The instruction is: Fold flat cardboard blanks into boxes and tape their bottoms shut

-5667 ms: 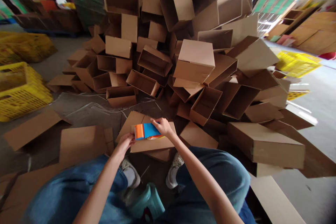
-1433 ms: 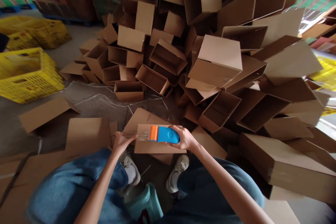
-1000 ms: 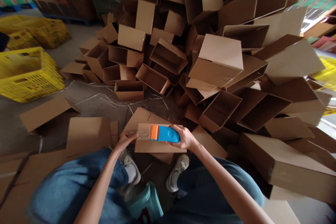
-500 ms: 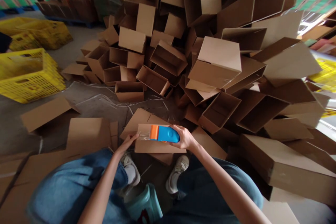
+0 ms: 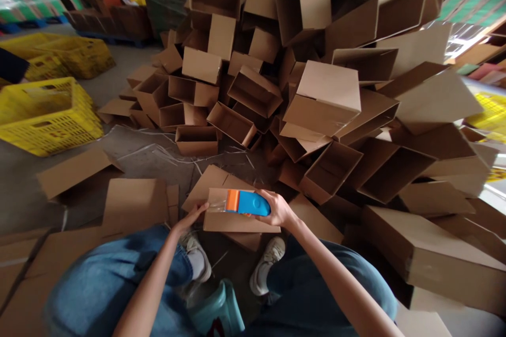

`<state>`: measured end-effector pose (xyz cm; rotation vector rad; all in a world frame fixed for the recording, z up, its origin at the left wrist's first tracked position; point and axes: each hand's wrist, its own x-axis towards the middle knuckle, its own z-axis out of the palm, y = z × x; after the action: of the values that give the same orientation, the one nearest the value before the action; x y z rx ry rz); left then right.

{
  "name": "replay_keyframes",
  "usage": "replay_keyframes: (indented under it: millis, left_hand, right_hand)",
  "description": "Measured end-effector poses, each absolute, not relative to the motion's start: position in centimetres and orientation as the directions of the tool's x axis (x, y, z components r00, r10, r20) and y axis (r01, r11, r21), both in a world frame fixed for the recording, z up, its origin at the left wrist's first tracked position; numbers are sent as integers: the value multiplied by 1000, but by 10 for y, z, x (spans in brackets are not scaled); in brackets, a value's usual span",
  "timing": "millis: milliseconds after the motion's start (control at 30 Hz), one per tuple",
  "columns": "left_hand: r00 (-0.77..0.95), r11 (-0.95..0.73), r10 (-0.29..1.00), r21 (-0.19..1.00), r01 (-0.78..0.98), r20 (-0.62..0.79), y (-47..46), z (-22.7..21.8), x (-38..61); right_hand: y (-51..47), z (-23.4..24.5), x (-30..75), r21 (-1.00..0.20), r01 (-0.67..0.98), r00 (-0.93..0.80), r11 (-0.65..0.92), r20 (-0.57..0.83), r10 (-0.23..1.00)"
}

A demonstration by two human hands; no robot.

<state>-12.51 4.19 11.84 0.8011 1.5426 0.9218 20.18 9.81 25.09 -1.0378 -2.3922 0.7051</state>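
Note:
A blue and orange tape dispenser [image 5: 253, 203] lies across the top of a small cardboard box [image 5: 241, 225], its orange end facing left. Wrapped around its blue rear end is my right hand [image 5: 281, 209]. Clear tape [image 5: 216, 205] runs from the orange end to the left edge of the box. There my left hand [image 5: 194, 217] has its fingers closed on the box edge, against the tape's end; the fingertips are partly hidden. The box rests over flat cardboard [image 5: 211, 181], between my knees and just beyond my shoes.
A large heap of open cardboard boxes [image 5: 255, 92] rises ahead and to the right. Yellow crates [image 5: 51, 116] stand at left. Loose cardboard [image 5: 134, 200] and white straps [image 5: 158, 148] litter the floor. A teal container [image 5: 221, 308] sits between my feet.
The view has tilted slightly, so the surroundings sit a little lower. Both hands, the tape dispenser and the box keep almost the same place.

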Motion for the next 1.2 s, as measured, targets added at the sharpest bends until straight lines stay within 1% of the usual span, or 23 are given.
replay_keyframes:
  millis: [233, 333, 433, 567, 700, 800, 933, 1100, 1200]
  left_hand:
    - [-383, 448, 831, 894, 27, -404, 53, 137, -128]
    - [-443, 415, 822, 909, 35, -358, 53, 142, -121]
    - [-441, 380, 841, 922, 68, -314, 48, 147, -110]
    - [-416, 368, 868, 914, 172, -272, 40, 156, -97]
    - [-399, 394, 877, 877, 275, -268, 39, 159, -91]
    - [-395, 422, 872, 852, 309, -289, 42, 155, -90]
    - [-380, 445, 863, 855, 266, -332, 43, 143, -88]
    - [-335, 414, 870, 905, 96, -362, 37, 128, -80]
    - [-308, 409, 868, 912, -2, -390, 34, 124, -79]
  right_hand:
    - [100, 250, 202, -613, 533, -617, 584, 191, 764]
    - [100, 249, 202, -610, 533, -616, 586, 194, 764]
    - [100, 248, 202, -612, 527, -619, 589, 199, 760]
    - [100, 248, 203, -614, 520, -623, 594, 203, 756]
    - [101, 247, 203, -610, 531, -623, 588, 190, 759]
    - [101, 245, 203, -610, 535, -621, 585, 186, 761]
    - [101, 245, 203, -607, 536, -620, 587, 189, 761]
    - [101, 248, 203, -612, 536, -617, 581, 185, 765]
    - [102, 248, 203, -610, 534, -619, 585, 189, 762]
